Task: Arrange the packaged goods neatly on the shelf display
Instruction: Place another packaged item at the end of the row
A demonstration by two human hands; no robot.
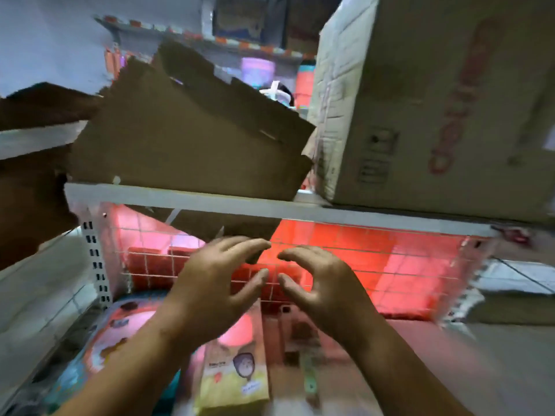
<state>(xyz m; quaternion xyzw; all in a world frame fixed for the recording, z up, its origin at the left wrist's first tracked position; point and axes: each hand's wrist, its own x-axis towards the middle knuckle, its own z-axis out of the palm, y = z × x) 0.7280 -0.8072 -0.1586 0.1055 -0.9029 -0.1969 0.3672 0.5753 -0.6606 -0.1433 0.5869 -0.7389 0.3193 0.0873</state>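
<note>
Both hands hover side by side under the white shelf board [345, 213], in front of a white wire grid [390, 265] with red packs behind it. My left hand [216, 280] has its fingers spread and curled, holding nothing. My right hand [318, 283] is curled the same way, also with nothing in it. Below them on the lower shelf stands a yellow and brown box with a cartoon face [237, 370]. A round pink and blue package [99, 349] lies to its left. The picture is blurred by motion.
On the upper shelf, a torn open cardboard box [186, 133] leans at the left and a large closed carton with red lettering [435, 100] stands at the right. A perforated white upright [96, 259] is at the left. Higher shelves hold colourful goods [258, 70].
</note>
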